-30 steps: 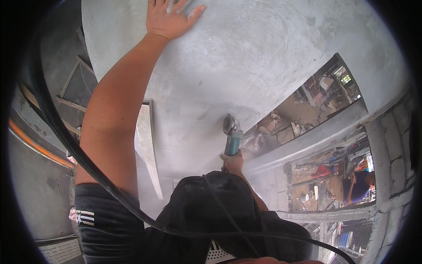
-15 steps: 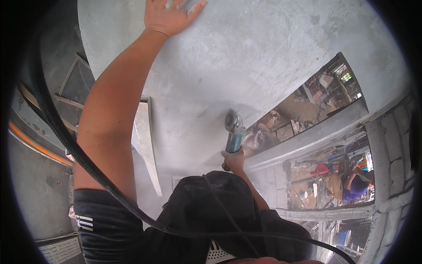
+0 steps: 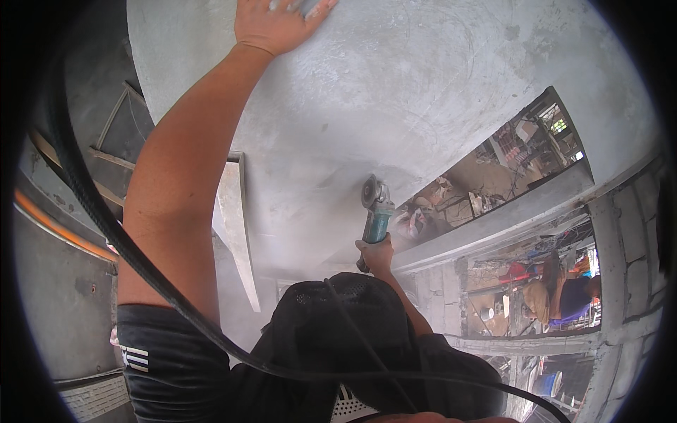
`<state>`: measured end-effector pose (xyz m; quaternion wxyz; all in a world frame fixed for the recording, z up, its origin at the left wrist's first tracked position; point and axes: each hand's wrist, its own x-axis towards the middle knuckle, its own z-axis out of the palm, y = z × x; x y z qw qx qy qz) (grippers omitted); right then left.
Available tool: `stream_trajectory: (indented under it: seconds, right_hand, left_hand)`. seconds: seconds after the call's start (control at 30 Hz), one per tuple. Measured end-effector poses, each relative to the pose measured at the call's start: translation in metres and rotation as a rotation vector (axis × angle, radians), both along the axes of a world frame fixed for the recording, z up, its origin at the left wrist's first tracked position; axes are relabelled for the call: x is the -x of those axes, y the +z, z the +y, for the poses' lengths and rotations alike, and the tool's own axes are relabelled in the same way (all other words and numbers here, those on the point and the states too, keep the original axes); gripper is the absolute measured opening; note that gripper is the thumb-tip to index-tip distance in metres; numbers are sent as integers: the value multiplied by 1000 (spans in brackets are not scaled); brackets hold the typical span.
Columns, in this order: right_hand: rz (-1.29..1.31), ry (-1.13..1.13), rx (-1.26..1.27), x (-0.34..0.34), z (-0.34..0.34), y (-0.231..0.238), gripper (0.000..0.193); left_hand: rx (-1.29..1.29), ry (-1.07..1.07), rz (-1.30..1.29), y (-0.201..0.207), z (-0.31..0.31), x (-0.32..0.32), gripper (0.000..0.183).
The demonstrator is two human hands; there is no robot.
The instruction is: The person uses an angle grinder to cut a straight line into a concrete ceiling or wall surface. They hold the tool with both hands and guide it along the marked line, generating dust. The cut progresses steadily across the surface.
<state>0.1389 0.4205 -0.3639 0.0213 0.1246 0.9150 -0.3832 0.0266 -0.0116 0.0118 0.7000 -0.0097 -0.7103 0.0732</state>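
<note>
At top edge, left hand [image 3: 273,29] incomplete

Angle grinder [image 3: 378,220] — slightly higher, dust [image 3: 328,248] — thinner beside it

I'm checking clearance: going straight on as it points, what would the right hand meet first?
Probably the grey surface ahead, with the grinder in the right hand reaching it first; whether its disc already touches is unclear.

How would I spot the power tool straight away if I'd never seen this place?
Find the big grey surface filling the upper middle. Near its lower part, left of the long opening, the right hand grips the grinder. Unlike the grey around it, its body is teal, topped by a round disc.
</note>
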Motion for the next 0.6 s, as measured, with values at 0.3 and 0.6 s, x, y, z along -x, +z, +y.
stream_trajectory:
  seconds: [0.3, 0.6]
  right_hand:
    - [-19, -22, 9, -5, -6, 8, 81]
    - [-3, -1, -6, -12, -5, 14, 80]
  left_hand:
    - [16, -24, 31, 0, -1, -1, 69]
    - [24, -26, 43, 2, -3, -6, 68]
